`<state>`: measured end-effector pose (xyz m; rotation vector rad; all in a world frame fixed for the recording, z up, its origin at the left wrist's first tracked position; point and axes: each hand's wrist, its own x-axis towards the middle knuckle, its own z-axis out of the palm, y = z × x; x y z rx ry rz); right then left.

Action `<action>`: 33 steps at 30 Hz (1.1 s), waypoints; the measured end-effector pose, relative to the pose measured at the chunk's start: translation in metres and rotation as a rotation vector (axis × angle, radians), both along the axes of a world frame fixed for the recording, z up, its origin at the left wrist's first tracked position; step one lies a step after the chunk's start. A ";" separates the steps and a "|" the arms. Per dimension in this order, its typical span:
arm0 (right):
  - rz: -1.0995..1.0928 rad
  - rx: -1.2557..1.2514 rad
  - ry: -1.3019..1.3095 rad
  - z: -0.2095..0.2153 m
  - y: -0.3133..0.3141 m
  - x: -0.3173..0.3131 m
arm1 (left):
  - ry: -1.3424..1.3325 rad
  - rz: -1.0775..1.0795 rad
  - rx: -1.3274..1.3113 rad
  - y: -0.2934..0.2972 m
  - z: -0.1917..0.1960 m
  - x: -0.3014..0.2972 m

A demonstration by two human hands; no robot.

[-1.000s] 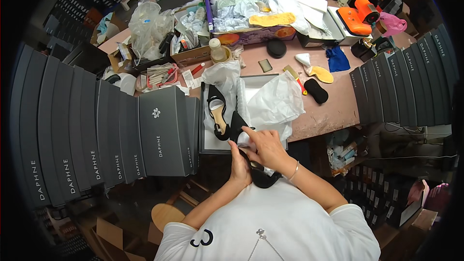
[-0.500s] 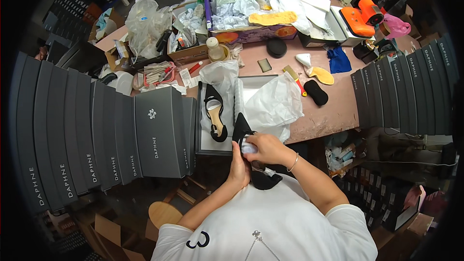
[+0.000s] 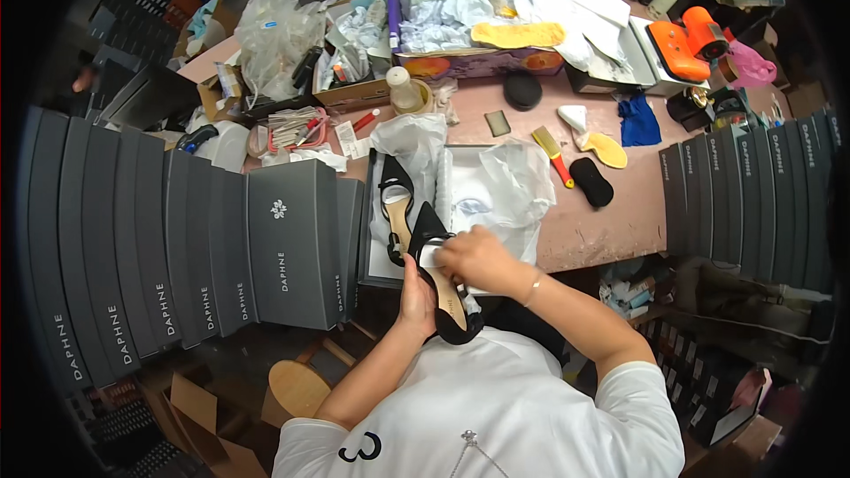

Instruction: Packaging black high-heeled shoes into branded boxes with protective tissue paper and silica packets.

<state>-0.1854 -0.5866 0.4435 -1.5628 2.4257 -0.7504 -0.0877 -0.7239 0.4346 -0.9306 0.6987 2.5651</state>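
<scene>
A black slingback shoe (image 3: 450,305) with a pointed toe and beige insole is tilted in front of my body, toe away from me. My left hand (image 3: 416,299) wraps round its left side and holds it. Curled over the shoe's opening is my right hand (image 3: 482,261), slightly blurred, with its fingers closed beside white stuffing paper (image 3: 428,256); what they pinch is hidden. The matching black shoe (image 3: 397,212) lies in the open shoebox (image 3: 376,276) on the left, next to white tissue paper (image 3: 513,186) spread over the box's right part.
Stacked grey shoeboxes (image 3: 292,239) stand on the left, more grey shoeboxes (image 3: 753,195) on the right. On the pink table (image 3: 611,235) lie a brush (image 3: 554,158), a black pad (image 3: 591,182) and a blue cloth (image 3: 637,119). A paper-filled carton (image 3: 482,62) is at the back.
The shoe in my left hand has turned and shifted slightly left, so its insole now shows. My right hand has moved slightly right, and more white paper is uncovered inside the shoe's toe.
</scene>
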 end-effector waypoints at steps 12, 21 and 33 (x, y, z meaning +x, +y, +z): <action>-0.527 -0.081 0.022 0.014 0.029 -0.011 | 0.002 -0.108 -0.059 -0.025 -0.012 0.001; -0.376 -0.276 -0.999 -0.046 -0.087 0.030 | -0.084 0.016 -0.281 0.000 0.038 0.005; -0.504 -0.041 -0.405 0.004 0.013 -0.042 | -0.017 -0.091 -0.204 -0.015 0.011 0.009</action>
